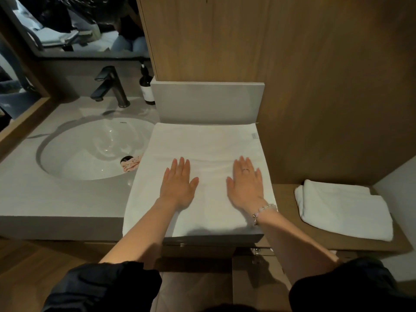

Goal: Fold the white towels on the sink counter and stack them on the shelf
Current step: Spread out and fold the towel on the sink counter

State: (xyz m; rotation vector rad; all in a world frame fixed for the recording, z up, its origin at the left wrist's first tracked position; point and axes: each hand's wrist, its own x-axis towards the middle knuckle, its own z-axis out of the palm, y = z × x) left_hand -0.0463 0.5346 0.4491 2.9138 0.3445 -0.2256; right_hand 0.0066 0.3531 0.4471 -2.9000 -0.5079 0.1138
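Both hands lie flat on a white towel (202,143) spread over the right end of the sink counter (56,199), as I see it through the head camera from my remote station. The left hand (179,184) and the right hand (246,183) rest palm down side by side near the towel's middle, fingers straight and pointing away from the body, gripping nothing. A ring (245,170) shows on one right finger, and a beaded bracelet (263,210) circles that wrist. The towel's far edge meets the grey upstand (207,102) at the back of the counter, its near edge hangs over the counter's front, and its left edge overlaps the rim of the white basin (96,149). A small pink cloth (131,164) lies in the basin beside the drain, partly hidden under the towel's edge. A second white towel (344,210), already folded, sits on the lower wooden shelf (286,199) to the right, apart from the spread one. Behind the basin stand a black faucet (111,86) and a dark pump bottle (146,86) with a white label. Dark sleeves (101,287) cover both upper arms.
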